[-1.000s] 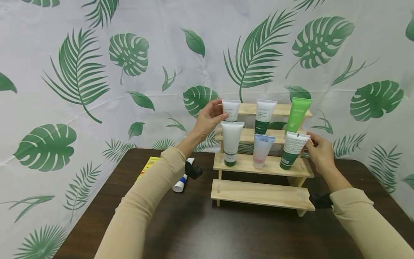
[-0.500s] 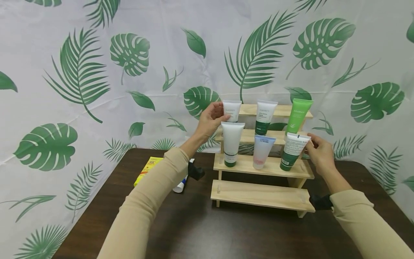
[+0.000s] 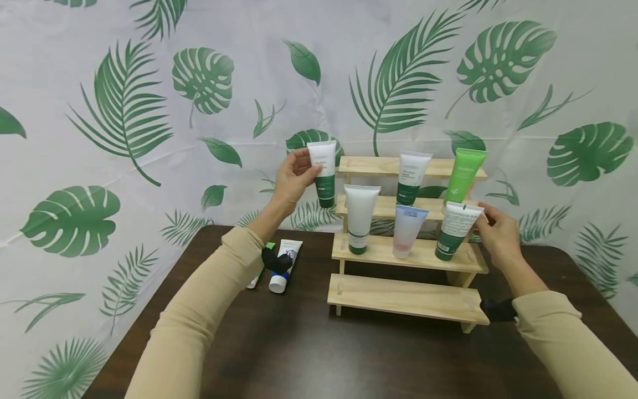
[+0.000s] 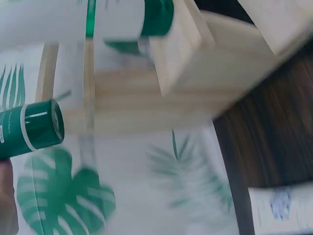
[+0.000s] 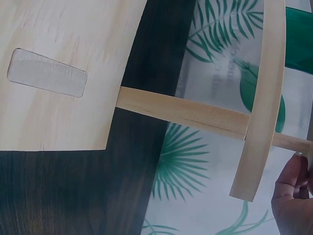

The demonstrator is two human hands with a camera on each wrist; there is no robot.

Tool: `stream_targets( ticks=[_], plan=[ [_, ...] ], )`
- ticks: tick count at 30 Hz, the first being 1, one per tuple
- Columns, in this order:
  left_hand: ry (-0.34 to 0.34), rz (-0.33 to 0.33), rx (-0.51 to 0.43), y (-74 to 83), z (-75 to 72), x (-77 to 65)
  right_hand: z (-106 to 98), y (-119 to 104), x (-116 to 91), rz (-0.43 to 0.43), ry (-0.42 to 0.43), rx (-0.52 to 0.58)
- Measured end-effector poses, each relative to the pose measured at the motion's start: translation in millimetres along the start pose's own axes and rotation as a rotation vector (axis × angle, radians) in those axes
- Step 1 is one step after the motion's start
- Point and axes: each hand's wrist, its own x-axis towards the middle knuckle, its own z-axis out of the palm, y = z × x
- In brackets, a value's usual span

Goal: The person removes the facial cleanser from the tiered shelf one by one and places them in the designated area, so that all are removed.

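My left hand pinches a white squeeze tube with a green lower part between thumb and fingers. It hangs upright, left of the tiered wooden stand and apart from it. In the left wrist view, the green capped end shows near the hand's edge. My right hand grips the stand's right side, beside a white-and-green tube. In the right wrist view, curled fingers meet a wooden strut; the rest of that hand is out of frame.
A white tube and a pale blue-pink tube stand on a lower tier. Behind them are another white-and-green tube and a bright green tube. Tubes, one white with a blue band, lie on the dark table.
My left hand has drawn the pinched tube off the stand's left end, leftward and slightly up. The left sleeve now hides the yellow packet and uncovers lying tubes. My right hand keeps its place.
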Motion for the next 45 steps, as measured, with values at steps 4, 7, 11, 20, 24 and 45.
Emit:
stream_targets(
  ticks=[4, 7, 11, 20, 24, 45],
  plan=[
    [0.068, -0.066, 0.064, 0.1, -39.5, -5.4, 1.4, -1.3, 0.5, 0.000, 0.001, -0.003],
    [0.116, -0.126, 0.161, -5.4, -73.5, -12.5, 1.7, -0.8, 0.9, 0.002, 0.000, -0.008],
    [0.181, -0.224, 0.295, -19.3, -119.7, -23.9, 0.8, -0.2, 1.1, -0.001, 0.003, -0.022],
    [0.260, -0.446, 0.600, -46.1, -198.5, -52.4, -0.2, 1.9, 1.9, -0.004, 0.008, -0.022],
    [0.276, -0.509, 0.688, -54.4, -214.6, -64.7, -1.2, 2.0, 1.6, -0.007, -0.003, 0.003],
    [0.159, -0.585, 1.013, -105.8, -240.9, -81.6, -1.8, 0.8, 1.6, 0.012, -0.027, 0.001]
  ],
)
